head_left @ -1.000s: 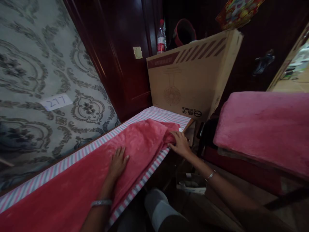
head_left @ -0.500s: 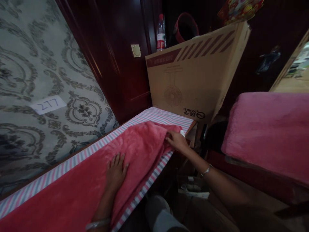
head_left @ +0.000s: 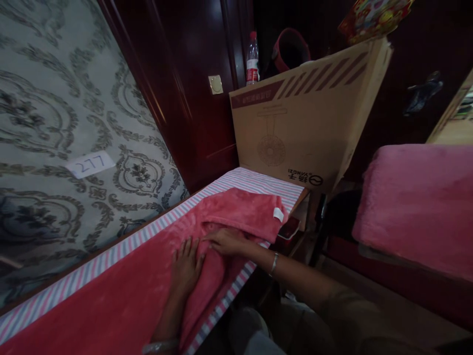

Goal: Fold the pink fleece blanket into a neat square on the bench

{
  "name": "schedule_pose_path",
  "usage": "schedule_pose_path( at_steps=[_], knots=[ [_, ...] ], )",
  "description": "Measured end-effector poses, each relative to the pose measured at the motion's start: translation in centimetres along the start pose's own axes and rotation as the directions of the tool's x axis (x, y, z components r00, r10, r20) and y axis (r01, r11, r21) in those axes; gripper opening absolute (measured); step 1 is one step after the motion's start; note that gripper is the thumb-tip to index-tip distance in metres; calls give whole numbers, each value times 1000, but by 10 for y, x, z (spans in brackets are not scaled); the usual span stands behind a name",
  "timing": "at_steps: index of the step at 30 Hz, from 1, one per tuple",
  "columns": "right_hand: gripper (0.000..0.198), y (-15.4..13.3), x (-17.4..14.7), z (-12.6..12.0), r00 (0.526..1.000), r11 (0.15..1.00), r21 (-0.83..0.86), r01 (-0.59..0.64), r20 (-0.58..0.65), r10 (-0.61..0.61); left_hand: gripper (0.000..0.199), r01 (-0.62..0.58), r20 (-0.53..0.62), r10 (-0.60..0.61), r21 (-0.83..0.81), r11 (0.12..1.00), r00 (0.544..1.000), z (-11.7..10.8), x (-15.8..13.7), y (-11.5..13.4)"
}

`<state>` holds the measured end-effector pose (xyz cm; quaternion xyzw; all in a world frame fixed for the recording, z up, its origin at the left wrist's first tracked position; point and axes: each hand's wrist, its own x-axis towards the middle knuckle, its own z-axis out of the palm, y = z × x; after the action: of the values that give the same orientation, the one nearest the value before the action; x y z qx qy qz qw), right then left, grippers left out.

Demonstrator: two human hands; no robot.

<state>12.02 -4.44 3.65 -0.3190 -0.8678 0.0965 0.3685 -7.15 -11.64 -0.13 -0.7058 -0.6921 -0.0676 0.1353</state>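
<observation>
A long pink plush blanket point(head_left: 121, 291) lies folded in layers along a striped sheet point(head_left: 254, 180). At its far right end a folded flap carries a small white tag point(head_left: 278, 214). My left hand point(head_left: 187, 264) rests flat on the blanket, fingers spread and pointing forward. Just to its right, my right hand point(head_left: 223, 241) has its fingers bent on a fold of the blanket, with the thumb side turned toward my left hand. The fingertips are partly sunk in the cloth. Each wrist wears a silvery bracelet.
A large cardboard box point(head_left: 295, 133) stands behind the sheet's far end. A plastic bottle point(head_left: 252, 59) is behind it. Patterned wallpaper point(head_left: 88, 128) borders the left side. To the right is a pink plush cushioned seat point(head_left: 417, 207). My legs are below, in shadow.
My right hand has moved left from the blanket's far end to beside my left hand. The end flap now lies flat with its tag showing. My left hand stays on the blanket.
</observation>
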Motion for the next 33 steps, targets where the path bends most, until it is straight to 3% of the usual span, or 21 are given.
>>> schedule_pose_path(
  at_steps=[2,4,6,8,10,13,16,18,20,23,24,26,28,30,33],
  knots=[
    [26,10,-19,-5,997,991,129,28,66,-37,54,5,10,-5,-5,1000,1000,-1,0,0],
    [29,27,-42,-16,999,984,169,-53,12,51,54,14,8,-14,-12,1000,1000,-2,1,1],
    [32,43,-64,-28,979,981,95,-172,-93,181,54,16,3,-16,-22,1000,1000,-2,0,2],
    [49,55,-81,-39,946,954,-60,-295,-160,283,54,18,-2,-18,-29,999,1000,-2,0,3],
    [62,63,-89,-51,922,892,-233,-387,-127,366,53,24,-7,-24,-32,999,1000,-1,0,3],
    [40,72,-78,-76,863,786,-395,-476,-35,505,53,29,-18,-29,-42,999,999,0,-1,3],
    [28,79,-43,-109,807,711,-412,-570,-117,579,53,24,-17,-25,-47,999,1000,0,-1,3],
    [29,81,-14,-129,790,724,-321,-611,-188,583,53,23,-17,-24,-45,999,1000,0,-1,3],
    [31,78,11,-142,826,815,-175,-552,-250,506,52,26,-21,-27,-39,999,999,0,0,3],
    [35,67,25,-140,943,965,51,-257,-204,262,52,23,-27,-24,-32,999,999,0,0,3],
    [37,65,23,-135,970,975,128,-184,-137,201,52,20,-28,-21,-31,999,999,-1,0,3],
    [37,67,10,-124,980,954,239,-181,-40,196,52,11,-25,-12,-23,1000,1000,-1,0,3],
    [34,80,-11,-116,936,922,232,-312,-95,340,53,8,-19,-8,-8,1000,1000,-2,1,3],
    [35,101,-33,-114,842,867,146,-476,-208,497,53,9,-18,-9,4,1000,1000,-3,1,4],
    [47,132,-57,-115,752,755,-60,-653,-172,637,52,16,-14,-16,6,1000,1000,-4,2,4]
  ],
)
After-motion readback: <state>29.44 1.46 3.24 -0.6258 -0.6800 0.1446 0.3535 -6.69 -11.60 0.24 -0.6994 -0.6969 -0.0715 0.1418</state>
